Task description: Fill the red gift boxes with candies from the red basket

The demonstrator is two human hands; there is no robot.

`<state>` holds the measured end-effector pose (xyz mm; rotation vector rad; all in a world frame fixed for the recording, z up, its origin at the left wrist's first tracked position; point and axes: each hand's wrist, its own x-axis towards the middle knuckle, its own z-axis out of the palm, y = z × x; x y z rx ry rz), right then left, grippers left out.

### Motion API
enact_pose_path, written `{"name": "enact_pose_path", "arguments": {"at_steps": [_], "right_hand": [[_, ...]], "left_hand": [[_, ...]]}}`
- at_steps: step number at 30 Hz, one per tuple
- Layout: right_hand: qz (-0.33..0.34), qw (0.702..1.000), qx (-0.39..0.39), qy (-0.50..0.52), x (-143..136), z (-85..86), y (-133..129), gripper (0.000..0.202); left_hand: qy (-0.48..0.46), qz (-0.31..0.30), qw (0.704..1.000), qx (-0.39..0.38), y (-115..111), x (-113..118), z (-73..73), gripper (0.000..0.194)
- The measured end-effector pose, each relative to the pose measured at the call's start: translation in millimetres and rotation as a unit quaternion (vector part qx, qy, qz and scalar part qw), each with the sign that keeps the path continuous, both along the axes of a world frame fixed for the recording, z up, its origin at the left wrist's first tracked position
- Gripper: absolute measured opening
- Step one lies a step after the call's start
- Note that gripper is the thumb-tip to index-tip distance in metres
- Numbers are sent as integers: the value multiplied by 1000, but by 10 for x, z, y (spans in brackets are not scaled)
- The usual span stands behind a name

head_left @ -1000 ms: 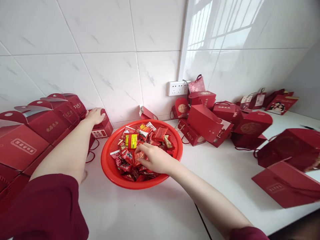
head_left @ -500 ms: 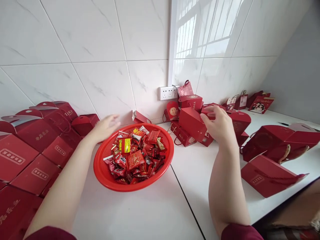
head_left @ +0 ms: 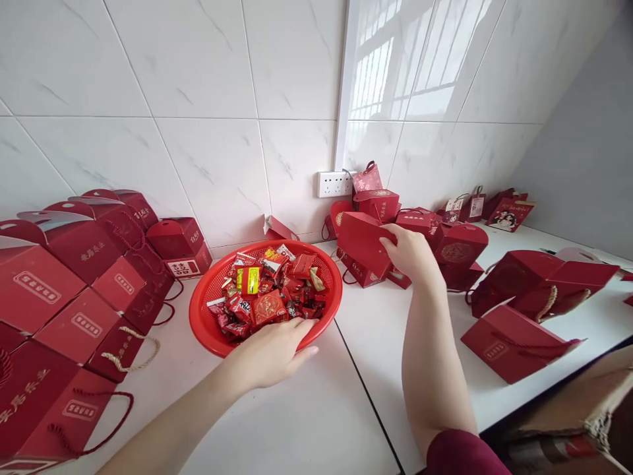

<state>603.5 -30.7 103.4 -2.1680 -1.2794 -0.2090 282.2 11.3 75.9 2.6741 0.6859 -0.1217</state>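
Observation:
A round red plastic basket [head_left: 200,330] stands in the middle, full of wrapped candies [head_left: 270,307] in mostly red wrappers. Over its front rim lies my left hand [head_left: 270,349], palm down, fingers extended and thumb apart, with nothing visible in it. My right hand [head_left: 410,254] pinches the right edge of a plain red box [head_left: 363,241] between thumb and fingers. That box is tilted above other red boxes near the wall.
Stacked red gift boxes [head_left: 82,277] with cord handles fill the left side. More red boxes [head_left: 539,280] stand at the right. A wall socket [head_left: 332,185] is behind, and a cardboard carton [head_left: 568,409] sits at the lower right.
My left hand has moved from the basket's back left to its front rim. My right hand has closed on the plain red box, which has shifted slightly left.

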Motion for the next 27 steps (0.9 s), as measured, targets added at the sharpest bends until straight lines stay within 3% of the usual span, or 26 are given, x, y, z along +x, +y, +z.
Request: {"name": "enact_pose_path", "arguments": {"at_steps": [7,10,13,16,19,24,27], "right_hand": [[100,981,-164,13,-471,-249,396,31],[155,966,-202,47,-493,-311,433,29],[162,966,-188,67,-362,-279,362,32],[98,987,-117,57,-138,-287,302,36],[-4,996,-64,55,75,-431,315,38],[-152,982,-47,102,284,-757,411,47],[-197,970,-55,128,361,-780,405,40]], "left_hand": [[-7,-9,1000,24,-5,-18,-12,47],[-4,-8,999,38,10,-15,-53,46],[-3,-11,999,50,25,-10,-86,45],[-5,-16,998,65,25,-7,-99,45],[7,-19,997,76,8,-5,-87,42],[1,-23,995,98,-36,4,-47,34],[3,-20,994,110,-50,9,-40,33]]}}
